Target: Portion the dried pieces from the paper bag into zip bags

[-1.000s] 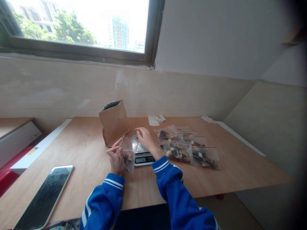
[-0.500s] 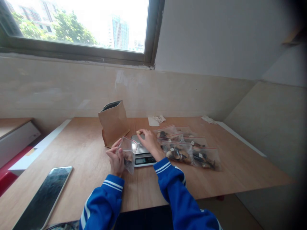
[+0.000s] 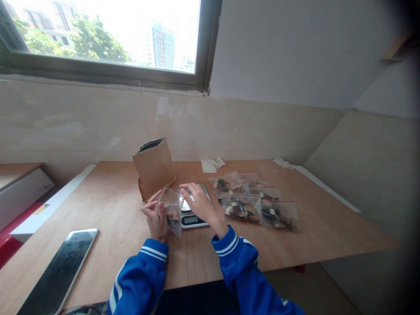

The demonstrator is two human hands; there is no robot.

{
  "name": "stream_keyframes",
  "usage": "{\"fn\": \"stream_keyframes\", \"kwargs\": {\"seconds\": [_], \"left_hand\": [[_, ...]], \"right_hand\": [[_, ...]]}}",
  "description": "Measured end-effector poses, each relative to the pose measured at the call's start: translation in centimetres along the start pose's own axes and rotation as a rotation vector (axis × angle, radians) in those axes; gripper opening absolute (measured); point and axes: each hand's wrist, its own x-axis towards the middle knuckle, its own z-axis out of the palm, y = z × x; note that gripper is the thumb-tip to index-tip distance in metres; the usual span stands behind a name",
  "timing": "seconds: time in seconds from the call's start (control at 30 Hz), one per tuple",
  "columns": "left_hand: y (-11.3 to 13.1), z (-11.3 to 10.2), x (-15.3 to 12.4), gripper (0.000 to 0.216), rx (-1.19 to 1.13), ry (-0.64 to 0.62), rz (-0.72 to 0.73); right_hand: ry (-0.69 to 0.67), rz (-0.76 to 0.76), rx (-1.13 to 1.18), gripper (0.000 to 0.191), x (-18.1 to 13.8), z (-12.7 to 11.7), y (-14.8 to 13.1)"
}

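Observation:
My left hand [image 3: 156, 219] is closed on a clear zip bag [image 3: 173, 214] with some dark and tan dried pieces low inside. It holds the bag upright at the left edge of a small digital scale [image 3: 193, 221]. Over the scale's metal plate, my right hand [image 3: 200, 202] reaches toward the bag's mouth with thumb and fingertips drawn together. Whatever those fingertips hold is too small to make out. Behind the left hand stands an open brown paper bag [image 3: 153, 168].
Right of the scale lie several filled zip bags [image 3: 243, 209] with red seal lines and small white labels. A phone [image 3: 61, 267] rests at the front left of the wooden table [image 3: 321, 227]. Near the wall are a white paper [image 3: 207, 166] and crumpled tissue [image 3: 285, 164].
My right hand has moved left toward the bag's mouth. The small tan piece seen at its fingertips before no longer shows clearly. My left hand still holds the bag.

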Motion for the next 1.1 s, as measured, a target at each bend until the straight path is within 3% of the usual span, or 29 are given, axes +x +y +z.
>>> {"fn": "stream_keyframes", "kwargs": {"seconds": [0.13,0.27,0.4,0.57,0.67,0.87,0.97,1.1], "left_hand": [[-0.2,0.1,-0.1,0.027,-0.028,0.006,0.003],[-0.2,0.2,-0.3,0.029,-0.015,0.034,0.049],[0.0,0.1,-0.8,0.030,-0.060,0.010,0.108],[0.4,-0.2,-1.3,0.026,-0.052,0.019,0.130],[0.4,-0.4,-1.1,0.030,0.020,0.046,0.021],[0.0,-0.7,-0.3,0.038,-0.043,-0.109,-0.335],[-0.1,-0.6,-0.2,0.039,-0.092,-0.159,-0.384],[0.1,-0.5,-0.3,0.047,-0.152,-0.232,-0.424]], "right_hand": [[-0.028,0.161,0.039,0.048,-2.8,0.9,0.2],[-0.085,0.223,0.158,0.065,-4.2,2.0,-0.8],[-0.020,0.280,0.302,0.051,-4.0,2.7,-1.4],[0.101,0.265,0.449,0.041,-3.9,1.6,-0.9],[0.098,0.240,0.510,0.041,-4.3,0.3,-0.3],[0.111,0.216,0.462,0.044,-4.9,-1.5,0.4],[0.137,0.223,0.433,0.046,-5.0,-2.0,0.4],[0.058,0.177,0.441,0.049,-5.0,-2.4,0.3]]}}
